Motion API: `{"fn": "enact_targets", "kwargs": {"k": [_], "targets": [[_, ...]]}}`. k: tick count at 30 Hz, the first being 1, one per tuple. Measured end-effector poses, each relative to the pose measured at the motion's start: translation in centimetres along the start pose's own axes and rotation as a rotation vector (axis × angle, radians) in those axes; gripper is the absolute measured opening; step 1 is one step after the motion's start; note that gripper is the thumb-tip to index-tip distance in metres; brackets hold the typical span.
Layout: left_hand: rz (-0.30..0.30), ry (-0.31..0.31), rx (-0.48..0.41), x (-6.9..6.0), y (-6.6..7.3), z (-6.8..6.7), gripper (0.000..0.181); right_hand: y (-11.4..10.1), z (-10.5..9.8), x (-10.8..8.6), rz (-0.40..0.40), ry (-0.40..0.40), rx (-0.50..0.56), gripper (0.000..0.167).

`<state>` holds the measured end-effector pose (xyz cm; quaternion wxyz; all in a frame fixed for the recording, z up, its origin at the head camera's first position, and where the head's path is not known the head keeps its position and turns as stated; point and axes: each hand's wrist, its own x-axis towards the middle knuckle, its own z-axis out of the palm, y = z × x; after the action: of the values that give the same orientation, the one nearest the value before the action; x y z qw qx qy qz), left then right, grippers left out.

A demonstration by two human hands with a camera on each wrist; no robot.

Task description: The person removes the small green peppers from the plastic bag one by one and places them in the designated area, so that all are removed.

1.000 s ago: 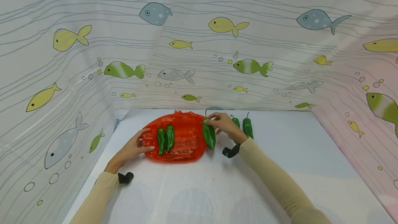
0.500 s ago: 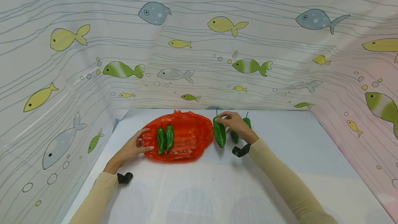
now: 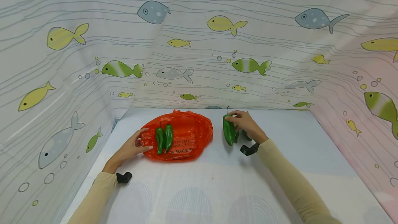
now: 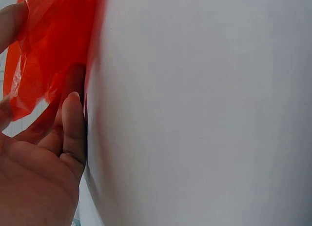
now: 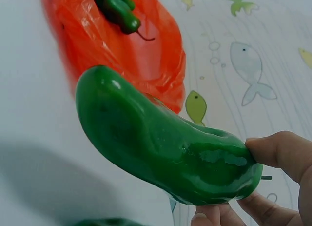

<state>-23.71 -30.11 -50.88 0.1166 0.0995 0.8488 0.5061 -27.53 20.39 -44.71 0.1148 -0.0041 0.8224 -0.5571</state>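
Note:
My right hand (image 3: 247, 123) pinches a green pepper (image 3: 229, 130) near its stem end, to the right of the red plastic bag (image 3: 199, 130). In the right wrist view the thumb and fingertips hold that pepper (image 5: 161, 143) with its blunt end pointing away. Two more green peppers (image 3: 160, 139) (image 3: 169, 137) lie side by side on the bag. The left edge of the bag is between the thumb and fingers of my left hand (image 3: 130, 148); in the left wrist view, fingers (image 4: 73, 118) reach beneath the red plastic (image 4: 58, 35).
Behind the held pepper, further green peppers (image 3: 247, 135) are partly hidden by my right hand. The white table (image 3: 192, 199) meets a fish-printed curtain (image 3: 199, 54) at the back and sides. Each wrist wears a black mount.
My right hand has carried its pepper rightward, from the bag's right edge to beside the other peppers. The left hand stays at the bag's left edge.

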Motion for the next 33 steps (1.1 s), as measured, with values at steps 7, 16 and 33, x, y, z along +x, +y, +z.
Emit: {"fn": "enact_targets", "kwargs": {"k": [7, 16, 33], "targets": [[0.018, 0.001, -0.010, -0.1, 0.0, 0.0, 0.084, 1.3, -1.5, -0.1, 0.023, 0.021, 0.002, 0.055], [0.013, -0.001, -0.006, -0.1, -0.1, -0.1, 0.083, 3.0, -3.5, -0.3, 0.049, 0.052, -0.016, 0.057], [0.012, -0.013, 0.000, 0.1, -0.3, -0.1, 0.084, 4.6, -7.0, -0.5, 0.093, 0.117, -0.011, 0.064]]}}
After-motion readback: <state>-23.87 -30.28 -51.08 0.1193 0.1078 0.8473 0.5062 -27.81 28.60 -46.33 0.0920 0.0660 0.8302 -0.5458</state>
